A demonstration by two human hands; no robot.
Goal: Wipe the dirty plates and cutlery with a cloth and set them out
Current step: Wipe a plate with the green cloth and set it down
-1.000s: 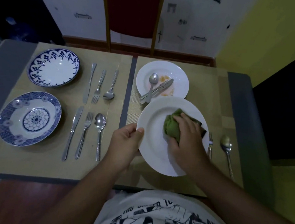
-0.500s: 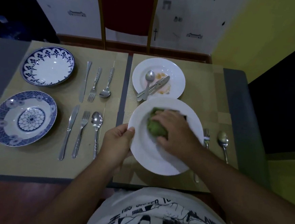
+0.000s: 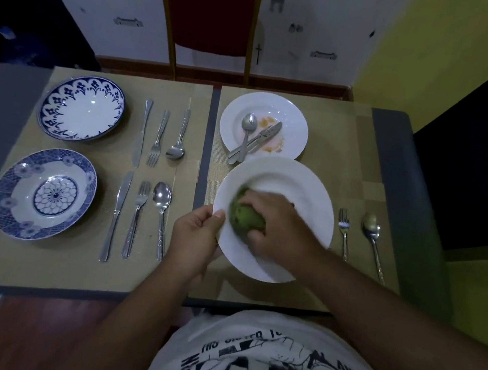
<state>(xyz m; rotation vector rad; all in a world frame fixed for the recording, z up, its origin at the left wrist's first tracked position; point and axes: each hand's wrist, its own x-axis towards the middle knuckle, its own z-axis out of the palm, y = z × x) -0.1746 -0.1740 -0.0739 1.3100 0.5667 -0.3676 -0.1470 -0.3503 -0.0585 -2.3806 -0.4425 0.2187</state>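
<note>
White plate (image 3: 295, 186) is at about 5 o'clock on the table (image 3: 390, 167), over the right tan placemat (image 3: 356, 152). Left hand (image 3: 194, 239) pinches the rim at the plate's 8 o'clock, with the thumb on top and the other fingers tucked underneath. Right hand (image 3: 274, 225) has its fingers curled over a bunched green cloth (image 3: 244, 218), pressing it onto the plate's left half. The cloth is motion-blurred.

Up at 1 o'clock sits the dirty plate (image 3: 292, 112) with orange smears, a spoon (image 3: 249, 124) and a knife (image 3: 267, 134) lying crossed in it. At the white plate's 3 o'clock, a fork (image 3: 343, 224) and a second spoon (image 3: 371, 224) lie side by side.

Blue-patterned plates sit at 10 o'clock (image 3: 81, 107) and 8 o'clock (image 3: 43, 194), with a far cutlery row (image 3: 158, 137) and a near cutlery row (image 3: 135, 220) beside them.

The only writing is the T-shirt (image 3: 253, 346) print: "AND" is legible, the rest is too cut off.
</note>
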